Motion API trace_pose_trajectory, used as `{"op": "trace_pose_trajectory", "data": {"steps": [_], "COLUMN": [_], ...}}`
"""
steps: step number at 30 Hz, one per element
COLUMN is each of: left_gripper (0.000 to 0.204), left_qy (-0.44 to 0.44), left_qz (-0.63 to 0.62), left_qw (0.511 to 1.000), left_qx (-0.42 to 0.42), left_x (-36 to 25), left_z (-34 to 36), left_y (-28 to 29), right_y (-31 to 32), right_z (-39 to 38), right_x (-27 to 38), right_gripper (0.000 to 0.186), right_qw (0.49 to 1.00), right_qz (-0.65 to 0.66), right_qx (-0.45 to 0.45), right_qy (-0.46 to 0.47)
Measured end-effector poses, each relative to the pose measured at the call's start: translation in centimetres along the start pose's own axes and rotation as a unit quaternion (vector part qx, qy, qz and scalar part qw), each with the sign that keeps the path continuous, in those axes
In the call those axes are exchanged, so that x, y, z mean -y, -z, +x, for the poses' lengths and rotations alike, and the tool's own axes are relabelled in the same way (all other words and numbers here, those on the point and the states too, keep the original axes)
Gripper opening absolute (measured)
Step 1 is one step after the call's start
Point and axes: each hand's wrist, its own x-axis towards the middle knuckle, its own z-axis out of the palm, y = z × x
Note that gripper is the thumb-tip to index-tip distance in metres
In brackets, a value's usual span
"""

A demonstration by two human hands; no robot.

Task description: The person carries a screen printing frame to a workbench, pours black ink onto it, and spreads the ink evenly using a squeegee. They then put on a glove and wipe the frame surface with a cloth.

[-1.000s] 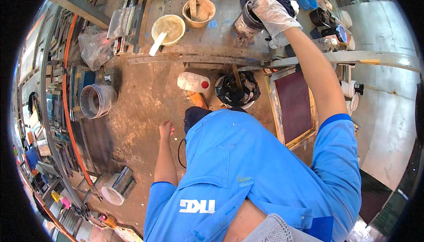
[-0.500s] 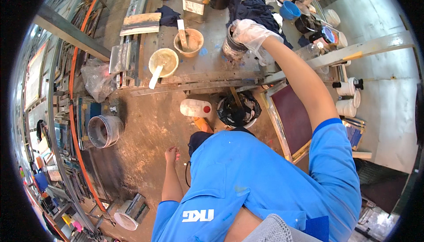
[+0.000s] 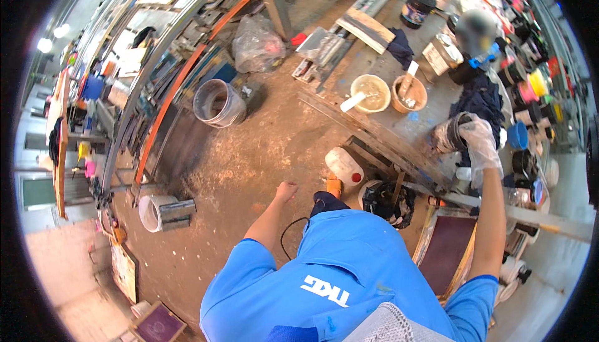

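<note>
My right hand, in a thin clear plastic glove, grips the rim of a stained tub with a dark mouth. The tub tilts at the workbench's front edge. My bare left hand hangs over the floor with its fingers curled in, and nothing shows in it. On the bench, left of the tub, are a cream bowl with a white spatula across its rim and a tan bowl with a spatula standing in it. A dark cloth lies crumpled just beyond my right hand.
Many tubs crowd the bench's right side, among them a blue cup. A bin lined with black plastic and a white jug with a red cap stand under the front edge. A bucket stands on the floor to the left.
My view has swung to the left, so the bench now appears farther right. The right hand still grips the tub, which leans more. My left forearm is raised further forward.
</note>
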Motion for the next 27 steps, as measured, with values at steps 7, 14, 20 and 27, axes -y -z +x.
{"op": "trace_pose_trajectory", "data": {"steps": [7, 14, 20, 27], "left_gripper": [0.031, 0.031, 0.031, 0.030], "left_qy": [-0.003, 0.010, -0.002, -0.016], "left_qz": [0.003, 0.035, 0.030, -0.007], "left_qw": [1.000, 0.999, 0.999, 1.000], "left_qx": [-0.019, -0.032, -0.029, -0.019], "left_x": [0.2, 1.1, 1.2, 2.1], "left_z": [-2.0, -2.7, -2.5, -0.6], "left_y": [-0.9, -1.0, -0.9, -1.4], "right_y": [-2.2, -4.2, -4.5, -4.6], "right_z": [1.0, 2.6, 2.3, 2.3], "right_x": [-0.4, -2.9, -3.4, -2.0], "right_gripper": [0.037, 0.033, 0.028, 0.023], "right_qw": [0.989, 0.975, 0.984, 0.986], "right_qz": [0.097, 0.185, 0.147, 0.020], "right_qx": [-0.095, -0.085, -0.099, -0.167], "right_qy": [-0.056, -0.085, -0.001, 0.019]}}
